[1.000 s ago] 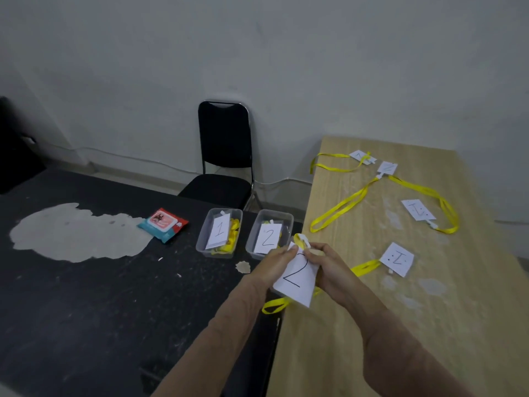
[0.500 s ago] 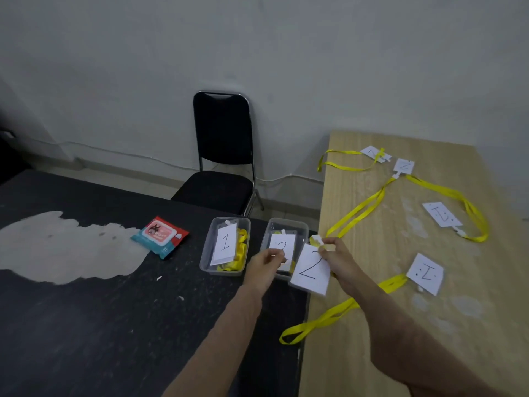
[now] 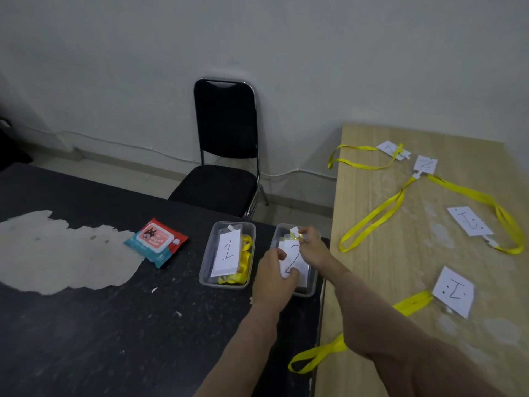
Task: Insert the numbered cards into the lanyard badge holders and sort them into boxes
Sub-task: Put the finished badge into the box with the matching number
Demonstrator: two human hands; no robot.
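Dark tabletop with a pale worn patch, set against a lighter wooden tabletop; grey wall and a black chair behind.

Landmark: clear plastic box 2, at the dark tabletop's edge beside the wooden one.

- Badge holder with card "2": white card, black handwritten numeral, held over the opening of box 2. Its lower corner is covered by the left grip, and whether it rests on the box contents cannot be told.
- Left grip: thumb and fingers pinch the card's near edge.
- Right grip: fingertips pinch the white clip tab at the holder's far end.
- Yellow lanyard: its loop lies nearer the camera than box 2, across the seam between the tabletops. Its middle is hidden under the right forearm.
- Contents of box 2: mostly hidden by both hands and the card.
- Box 1: just left of box 2, holding a card marked "1" over bunched yellow strap.
- Wet wipes pack: farther left of box 2, red and teal, print too small to read.
- Four more carded holders right of box 2 on the wooden tabletop: nearest, next, two far ones and, whose numerals are hard to make out. Yellow straps trail between them.
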